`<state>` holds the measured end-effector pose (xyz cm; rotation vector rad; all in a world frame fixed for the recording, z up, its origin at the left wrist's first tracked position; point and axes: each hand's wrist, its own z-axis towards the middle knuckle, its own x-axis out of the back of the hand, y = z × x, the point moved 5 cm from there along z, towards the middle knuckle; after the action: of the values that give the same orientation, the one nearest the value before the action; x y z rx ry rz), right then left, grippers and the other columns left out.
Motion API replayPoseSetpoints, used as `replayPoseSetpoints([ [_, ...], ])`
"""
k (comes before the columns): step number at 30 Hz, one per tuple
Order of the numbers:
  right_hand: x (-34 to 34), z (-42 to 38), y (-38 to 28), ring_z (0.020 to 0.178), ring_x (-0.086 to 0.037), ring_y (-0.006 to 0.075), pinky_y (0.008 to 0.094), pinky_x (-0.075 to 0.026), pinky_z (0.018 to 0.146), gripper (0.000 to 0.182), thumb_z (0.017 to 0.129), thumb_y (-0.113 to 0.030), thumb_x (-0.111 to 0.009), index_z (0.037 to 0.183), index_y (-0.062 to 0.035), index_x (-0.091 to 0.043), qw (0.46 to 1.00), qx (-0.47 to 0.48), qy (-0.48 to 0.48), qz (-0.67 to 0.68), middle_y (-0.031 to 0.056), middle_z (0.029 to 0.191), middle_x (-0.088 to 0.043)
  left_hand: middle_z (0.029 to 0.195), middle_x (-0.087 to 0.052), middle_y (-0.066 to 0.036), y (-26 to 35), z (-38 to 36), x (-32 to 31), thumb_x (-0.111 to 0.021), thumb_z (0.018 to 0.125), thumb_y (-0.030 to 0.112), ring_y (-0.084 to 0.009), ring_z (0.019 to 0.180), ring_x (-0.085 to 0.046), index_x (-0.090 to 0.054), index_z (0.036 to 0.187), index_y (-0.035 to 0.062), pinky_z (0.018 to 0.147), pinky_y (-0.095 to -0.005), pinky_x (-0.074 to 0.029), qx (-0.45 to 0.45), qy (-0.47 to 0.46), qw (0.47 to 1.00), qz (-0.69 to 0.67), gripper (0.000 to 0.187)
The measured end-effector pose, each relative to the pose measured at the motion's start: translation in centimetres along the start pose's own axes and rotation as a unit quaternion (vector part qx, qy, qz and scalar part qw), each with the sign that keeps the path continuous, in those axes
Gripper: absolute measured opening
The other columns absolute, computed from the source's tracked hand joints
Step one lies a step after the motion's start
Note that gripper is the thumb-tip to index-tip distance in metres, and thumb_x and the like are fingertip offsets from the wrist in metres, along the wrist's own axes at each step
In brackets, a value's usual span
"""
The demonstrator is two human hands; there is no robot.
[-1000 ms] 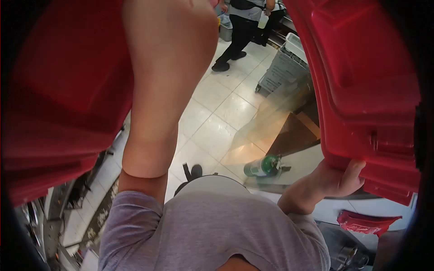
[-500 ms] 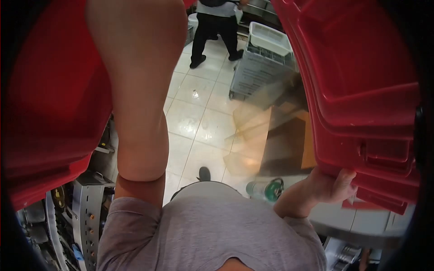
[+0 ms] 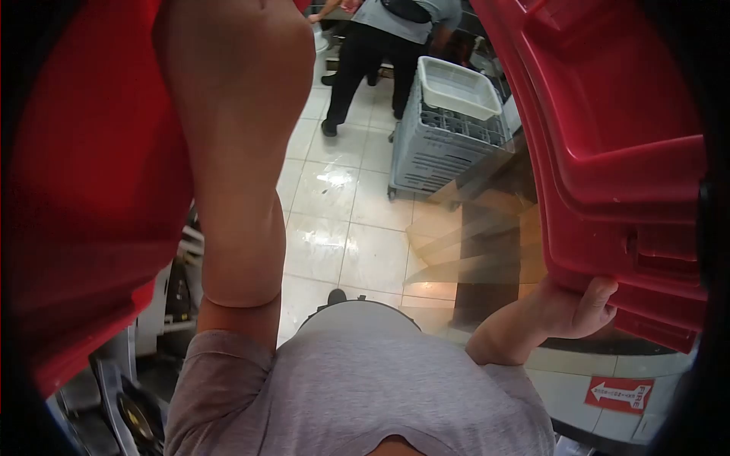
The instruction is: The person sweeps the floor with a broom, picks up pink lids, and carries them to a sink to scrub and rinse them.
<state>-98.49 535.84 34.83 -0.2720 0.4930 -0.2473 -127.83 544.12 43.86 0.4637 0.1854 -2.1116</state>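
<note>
A large red moulded plastic bin (image 3: 608, 114) fills the right side of the view, close to the camera, with ribs and a recess in its wall. At its lower edge my right hand (image 3: 582, 308) is closed, the thumb showing and the other fingers mostly hidden. Red plastic (image 3: 91, 175) also fills the left side, behind my left forearm (image 3: 236, 99), which reaches up past the top edge of the view. My left hand lies outside the picture.
On the tiled floor (image 3: 315, 243) ahead, a person (image 3: 365, 64) in dark trousers leans over. Beside them stands a wheeled stack of grey racks (image 3: 445, 148) with a white tub (image 3: 456, 87) on top. A red fire sign (image 3: 620, 395) is low right; metal equipment (image 3: 137, 395) is low left.
The floor and rack stack have shifted lower in view as I moved. The person ahead has bent over. A green-ended bottle has left the view, and the fire sign now shows fully.
</note>
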Motion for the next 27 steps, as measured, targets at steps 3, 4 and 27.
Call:
replayPoseSetpoints([
  [3, -0.8, -0.2, 2.9, 0.108, -0.054, 0.03, 0.0434, -0.046, 0.091, 0.061, 0.077, -0.025, -0.072, 0.126, 0.0015, -0.048, 0.999, -0.024, 0.004, -0.032, 0.0143, 0.126, -0.053, 0.088, -0.063, -0.009, -3.2, -1.0, -3.9, -0.047, 0.092, 0.004, -0.0146, 0.069, -0.06, -0.056, 0.106, -0.0024, 0.069, -0.0252, -0.049, 0.095, -0.158, 0.98, 0.081, 0.018],
  [4, -1.2, -0.2, 3.9, 0.108, -0.054, 0.0298, 0.0431, -0.045, 0.091, 0.061, 0.077, -0.025, -0.072, 0.126, 0.0014, -0.049, 0.999, -0.021, 0.016, -0.041, 0.0139, 0.125, -0.053, 0.085, -0.062, -0.008, -3.6, -1.2, -5.3, -0.047, 0.091, 0.001, -0.0127, 0.066, -0.057, -0.056, 0.106, -0.0034, 0.066, -0.0238, -0.047, 0.179, -0.18, 0.966, -0.055, 0.019],
  [27, -13.5, 4.2, 32.2, 0.113, -0.05, 0.0286, 0.0428, -0.038, 0.098, 0.064, 0.077, -0.017, -0.073, 0.129, 0.0045, -0.042, 0.999, -0.025, 0.045, 0.007, 0.0129, 0.13, -0.049, 0.077, -0.057, -0.005, -24.0, -9.9, -27.2, -0.044, 0.088, -0.006, -0.009, 0.059, -0.047, -0.055, 0.111, -0.0034, 0.06, -0.0216, -0.04, 0.287, -0.219, 0.918, -0.166, 0.025],
])
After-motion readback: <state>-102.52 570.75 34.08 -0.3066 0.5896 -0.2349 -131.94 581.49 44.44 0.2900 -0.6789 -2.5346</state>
